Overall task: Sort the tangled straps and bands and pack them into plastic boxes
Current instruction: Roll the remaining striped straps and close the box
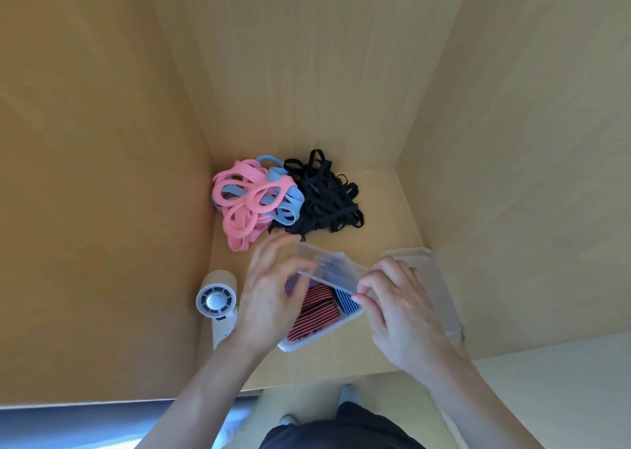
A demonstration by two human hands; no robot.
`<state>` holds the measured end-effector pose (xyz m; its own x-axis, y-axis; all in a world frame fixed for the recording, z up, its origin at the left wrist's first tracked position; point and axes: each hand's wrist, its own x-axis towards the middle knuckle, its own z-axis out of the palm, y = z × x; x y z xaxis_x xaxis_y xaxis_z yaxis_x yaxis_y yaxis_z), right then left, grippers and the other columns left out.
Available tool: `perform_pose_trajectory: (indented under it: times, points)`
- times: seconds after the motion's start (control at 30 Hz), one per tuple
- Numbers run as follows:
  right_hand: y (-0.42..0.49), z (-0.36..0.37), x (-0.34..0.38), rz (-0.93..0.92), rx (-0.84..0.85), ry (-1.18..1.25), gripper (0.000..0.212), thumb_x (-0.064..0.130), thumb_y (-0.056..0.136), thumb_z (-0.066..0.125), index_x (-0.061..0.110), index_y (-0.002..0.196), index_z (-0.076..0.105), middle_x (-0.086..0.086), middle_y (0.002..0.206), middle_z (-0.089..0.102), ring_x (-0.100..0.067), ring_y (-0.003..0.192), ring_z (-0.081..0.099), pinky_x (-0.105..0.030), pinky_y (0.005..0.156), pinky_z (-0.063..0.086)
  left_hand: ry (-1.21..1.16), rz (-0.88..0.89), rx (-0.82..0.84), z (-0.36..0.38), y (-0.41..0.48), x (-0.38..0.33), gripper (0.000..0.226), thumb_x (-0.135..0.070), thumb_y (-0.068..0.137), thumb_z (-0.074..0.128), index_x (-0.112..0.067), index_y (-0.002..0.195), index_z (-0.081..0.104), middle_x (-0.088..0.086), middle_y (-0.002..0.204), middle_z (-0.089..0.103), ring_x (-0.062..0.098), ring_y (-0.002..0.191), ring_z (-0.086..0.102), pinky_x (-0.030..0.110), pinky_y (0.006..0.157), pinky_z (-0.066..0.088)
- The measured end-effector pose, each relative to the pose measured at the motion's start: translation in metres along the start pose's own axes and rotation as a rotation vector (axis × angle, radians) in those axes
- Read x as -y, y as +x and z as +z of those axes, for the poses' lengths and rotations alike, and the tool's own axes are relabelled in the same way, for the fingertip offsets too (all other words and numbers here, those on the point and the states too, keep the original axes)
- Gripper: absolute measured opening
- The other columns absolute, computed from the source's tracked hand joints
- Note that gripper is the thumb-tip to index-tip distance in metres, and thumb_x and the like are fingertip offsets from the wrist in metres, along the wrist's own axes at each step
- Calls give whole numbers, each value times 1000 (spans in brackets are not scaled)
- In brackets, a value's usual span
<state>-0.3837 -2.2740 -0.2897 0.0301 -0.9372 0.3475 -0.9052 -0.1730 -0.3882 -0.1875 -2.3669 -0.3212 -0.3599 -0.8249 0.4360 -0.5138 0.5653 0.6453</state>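
Striped straps [316, 308], red-and-black beside blue-and-white, lie packed in a white box [317, 337] at lower centre of the frame, while a person holds a clear lid [336, 271] tilted over it. The left hand [269, 298] grips the lid's left end, thumb against its edge and the other fingers curved above. The right hand [399, 315] pinches the lid's near right corner between thumb and fingertips. The lid hangs over the box's far half and is not seated on the rim. The striped straps sit directly beneath it, between the two hands, and neither hand touches them.

The step in hand appears to be closing a filled box. The next move likely calls for squaring the lid with the rim and pressing it down evenly, with no strap caught at the edge.

Just right of the right hand stands a second box [433, 278], clear and partly hidden; its contents cannot be told. A small white fan [215, 300] lies at lower left of the desk [382, 216].

Farther off, at the frame's centre, pink bands [246, 203] tangle with blue bands [288, 203], and black straps [327, 199] touch them on the right. None of these is packed, so much sorting seems left.
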Motion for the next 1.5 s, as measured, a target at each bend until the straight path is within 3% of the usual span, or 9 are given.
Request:
perform_pose_trajectory:
  times: [0.13, 0.3, 0.4, 0.5, 0.63, 0.8, 0.97, 1.3, 1.5]
  points:
    - [-1, 2, -13, 69, -6, 106, 17, 33, 91, 63, 20, 101, 60, 10, 106, 50, -15, 101, 51, -32, 90, 40, -71, -60, -60, -14, -9, 0, 27, 1, 86, 74, -26, 90, 77, -5, 122, 64, 16, 125, 53, 24, 106, 38]
    - [14, 2, -26, 116, -119, 211, 10, 8, 89, 73, 16, 90, 68, 7, 98, 63, 3, 97, 54, -10, 89, 36, -175, -292, -64, -29, -16, -6, 32, -5, 83, 78, -36, 81, 75, -18, 92, 70, 5, 100, 62, 7, 85, 40]
    - [26, 4, -24, 209, -98, 453, 15, 8, 93, 70, 21, 86, 68, 10, 89, 69, -11, 86, 66, -22, 79, 49, -312, -448, -71, -32, -19, -7, 18, -7, 85, 77, -23, 77, 77, -16, 81, 71, -6, 85, 62, 3, 75, 40]
    - [31, 10, -19, 320, -69, 639, 17, 12, 98, 64, 27, 91, 69, 10, 90, 70, -16, 86, 66, -26, 78, 52, -501, -599, -115, -32, -21, -1, 13, -3, 86, 76, -14, 80, 75, -11, 80, 75, -2, 74, 67, 9, 70, 48]
    - [38, 19, -21, 443, -73, 807, 29, 6, 99, 60, 33, 100, 69, 14, 87, 72, -3, 77, 67, -18, 73, 53, -650, -698, -140, -32, -28, 9, 17, 11, 91, 59, 0, 98, 71, 1, 84, 76, 12, 76, 71, 21, 74, 57]
    - [40, 39, -36, 551, -31, 835, 30, 5, 93, 69, 33, 104, 66, -4, 79, 67, -14, 70, 66, -28, 70, 54, -625, -840, -141, -26, -42, 23, 38, 15, 89, 59, -13, 115, 67, 9, 89, 77, 20, 78, 70, 36, 78, 58]
    - [37, 66, -44, 512, -12, 604, 24, 15, 93, 70, 36, 103, 65, 10, 75, 62, -2, 66, 59, -15, 62, 48, -403, -794, -122, -11, -52, 26, 42, 8, 88, 62, -29, 107, 67, -4, 87, 73, 15, 80, 66, 33, 81, 58]
    - [28, 91, -52, 422, 0, 410, 21, 19, 96, 65, 23, 116, 65, 8, 99, 53, -4, 78, 56, -25, 73, 53, 24, -569, 44, -5, -57, 24, 44, -16, 89, 62, -28, 130, 52, -13, 116, 49, -6, 93, 53, 33, 78, 50]
    - [30, 97, -58, 406, 17, 430, 21, 20, 99, 61, 27, 118, 64, 12, 97, 54, -1, 83, 57, -18, 71, 50, 63, -525, 69, 3, -66, 23, 41, -25, 91, 52, -33, 131, 44, -17, 127, 41, 9, 87, 61, 31, 77, 50]
